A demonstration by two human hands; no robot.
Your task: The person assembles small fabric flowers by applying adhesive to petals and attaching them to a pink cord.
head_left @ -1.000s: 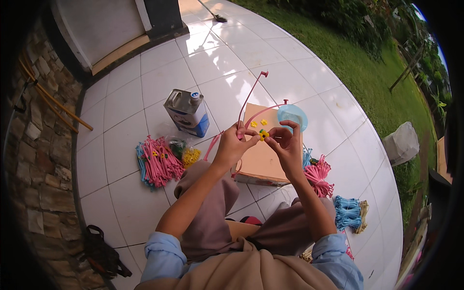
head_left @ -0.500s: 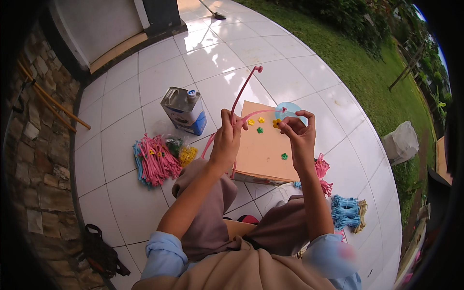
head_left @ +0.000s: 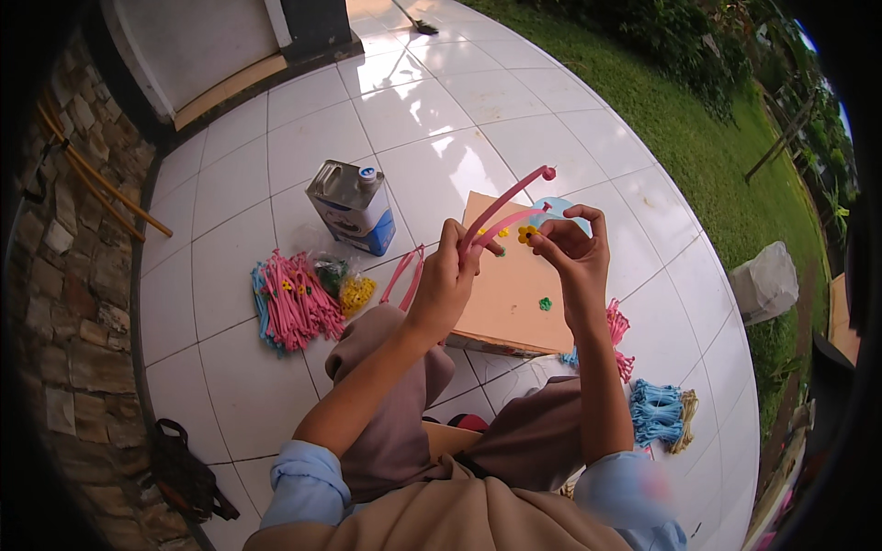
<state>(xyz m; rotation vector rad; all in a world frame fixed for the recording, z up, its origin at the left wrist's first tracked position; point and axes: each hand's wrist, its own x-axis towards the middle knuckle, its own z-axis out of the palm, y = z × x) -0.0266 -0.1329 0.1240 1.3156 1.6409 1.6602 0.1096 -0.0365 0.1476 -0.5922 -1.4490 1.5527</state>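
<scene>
My left hand (head_left: 445, 286) is closed around pink plastic straps (head_left: 507, 201). Their free ends, each with a small knob, reach up to the right, and pink loops hang below the fist. Between thumb and fingers, my right hand (head_left: 581, 266) pinches a yellow flower-shaped piece (head_left: 527, 235) with a dark centre, close to the strap ends but apart from them. Both hands are above a cardboard box (head_left: 505, 298). On its top lie a green flower piece (head_left: 545, 304), some yellow ones partly hidden by my left hand, and a light blue round dish (head_left: 557, 208).
A metal can (head_left: 356, 216) stands left of the box. Near it lie a heap of pink straps (head_left: 301, 308) and a bag of yellow pieces (head_left: 356, 296). Blue strap bundles (head_left: 656, 413) lie at right. A black bag (head_left: 188, 473) rests by the stone wall.
My left hand has moved slightly right, and the pink straps have swung down to the right, nearer the yellow flower piece. My right hand keeps its pinch.
</scene>
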